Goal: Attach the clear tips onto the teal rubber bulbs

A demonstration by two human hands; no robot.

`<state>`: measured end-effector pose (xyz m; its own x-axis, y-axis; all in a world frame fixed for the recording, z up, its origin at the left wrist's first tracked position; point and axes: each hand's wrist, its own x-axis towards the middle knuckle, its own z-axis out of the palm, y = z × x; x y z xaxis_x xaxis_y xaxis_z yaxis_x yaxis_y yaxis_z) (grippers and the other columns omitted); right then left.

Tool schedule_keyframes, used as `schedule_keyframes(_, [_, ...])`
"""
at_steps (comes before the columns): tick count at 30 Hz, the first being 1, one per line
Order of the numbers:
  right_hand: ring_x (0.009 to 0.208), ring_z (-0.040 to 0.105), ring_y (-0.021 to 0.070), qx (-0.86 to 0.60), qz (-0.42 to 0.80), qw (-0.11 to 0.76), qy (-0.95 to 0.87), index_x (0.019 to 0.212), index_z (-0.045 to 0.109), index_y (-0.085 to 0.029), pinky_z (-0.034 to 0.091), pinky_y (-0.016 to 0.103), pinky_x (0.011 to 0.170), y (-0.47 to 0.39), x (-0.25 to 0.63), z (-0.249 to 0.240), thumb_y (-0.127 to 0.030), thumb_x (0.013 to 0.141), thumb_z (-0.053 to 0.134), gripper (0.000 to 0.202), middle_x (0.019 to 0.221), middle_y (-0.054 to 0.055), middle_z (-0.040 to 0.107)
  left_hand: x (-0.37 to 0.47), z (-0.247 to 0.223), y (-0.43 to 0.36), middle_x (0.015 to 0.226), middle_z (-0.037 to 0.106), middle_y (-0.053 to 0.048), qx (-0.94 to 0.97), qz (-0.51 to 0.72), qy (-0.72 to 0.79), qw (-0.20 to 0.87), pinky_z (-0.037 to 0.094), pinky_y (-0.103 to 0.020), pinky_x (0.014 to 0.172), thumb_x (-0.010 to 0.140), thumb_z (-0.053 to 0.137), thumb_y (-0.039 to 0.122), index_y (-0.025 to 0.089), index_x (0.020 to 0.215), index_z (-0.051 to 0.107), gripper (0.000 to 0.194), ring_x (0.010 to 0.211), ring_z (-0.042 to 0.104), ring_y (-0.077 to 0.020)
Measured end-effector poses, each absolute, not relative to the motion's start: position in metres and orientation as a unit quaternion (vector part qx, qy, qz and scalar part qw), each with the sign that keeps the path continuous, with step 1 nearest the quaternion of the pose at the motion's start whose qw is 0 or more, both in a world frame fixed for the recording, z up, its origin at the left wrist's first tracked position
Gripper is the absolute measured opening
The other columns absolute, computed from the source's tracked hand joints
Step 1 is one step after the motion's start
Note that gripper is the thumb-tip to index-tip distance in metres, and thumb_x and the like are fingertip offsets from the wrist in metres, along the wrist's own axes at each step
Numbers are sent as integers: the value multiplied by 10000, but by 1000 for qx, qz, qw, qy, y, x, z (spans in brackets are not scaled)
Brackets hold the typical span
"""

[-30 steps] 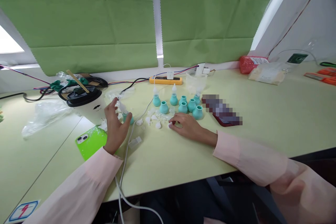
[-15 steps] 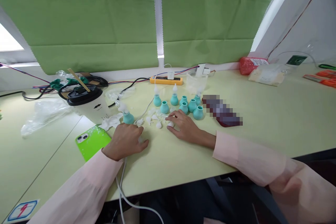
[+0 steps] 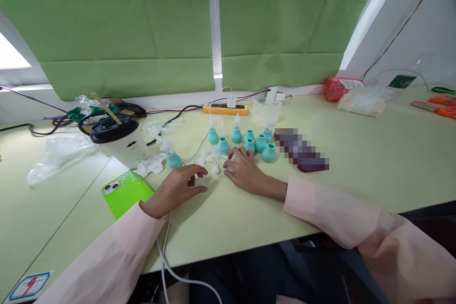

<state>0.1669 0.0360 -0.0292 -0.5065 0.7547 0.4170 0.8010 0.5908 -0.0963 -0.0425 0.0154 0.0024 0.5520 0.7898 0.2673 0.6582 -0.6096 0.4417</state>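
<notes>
My left hand (image 3: 180,185) is low over the table, thumb and fingers apart, with a small whitish piece (image 3: 198,182) showing in the gap. My right hand (image 3: 245,171) has its fingers curled and its thumb and fingertips around a small white piece (image 3: 230,168), partly hidden. A white rounded piece (image 3: 215,169) lies between the hands, with other white bits behind it. Several turquoise bulb-shaped pots (image 3: 269,153) stand beyond my right hand. One turquoise pot (image 3: 174,160) with a cloudy white top stands just behind my left hand.
A green phone (image 3: 126,192) lies left of my left hand, near a lidded paper cup (image 3: 123,147). White cables (image 3: 167,242) run over the table's front edge. A dark, blurred-out object (image 3: 302,152) lies right. Behind the pots are a yellow power strip (image 3: 225,109) and a clear plastic container (image 3: 266,114).
My left hand has turned and spread its thumb and fingers wider, shifting slightly right. My right hand has moved slightly left and away from me, its fingers still curled around the white piece.
</notes>
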Motion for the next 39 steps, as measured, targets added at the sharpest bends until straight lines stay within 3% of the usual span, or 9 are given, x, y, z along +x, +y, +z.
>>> schedule_keyframes(7, [946, 344, 237, -433, -63, 231, -869, 787, 580, -176, 272, 394, 742, 33, 167, -26, -239, 807, 419, 174, 986, 91, 442, -38, 6, 10, 830, 578, -34, 830, 308, 399, 240, 509, -270, 649, 687, 520, 186, 192, 836, 551, 152, 750, 552, -146])
schedule_keyframes(16, [855, 446, 162, -338, 64, 383, -857, 837, 539, -193, 340, 339, 791, 20, 163, -20, -252, 806, 446, 114, 871, 49, 522, -26, 3, 3, 830, 577, -41, 734, 379, 400, 396, 509, -354, 716, 650, 575, 172, 170, 810, 555, 161, 803, 558, -181])
schedule_keyframes(23, [783, 481, 137, -262, 144, 431, -852, 848, 539, -196, 396, 306, 756, 15, 161, -18, -225, 807, 450, 103, 783, 22, 572, -22, 0, 0, 816, 576, -43, 716, 395, 392, 422, 509, -344, 711, 633, 613, 172, 162, 788, 552, 167, 804, 563, -180])
schedule_keyframes(39, [729, 482, 130, -224, 158, 492, -826, 861, 622, -194, 443, 303, 684, 17, 160, -27, -193, 741, 554, 138, 745, 24, 607, -21, -2, -3, 815, 571, -41, 707, 408, 383, 433, 516, -325, 697, 630, 621, 159, 159, 779, 549, 165, 812, 555, -170])
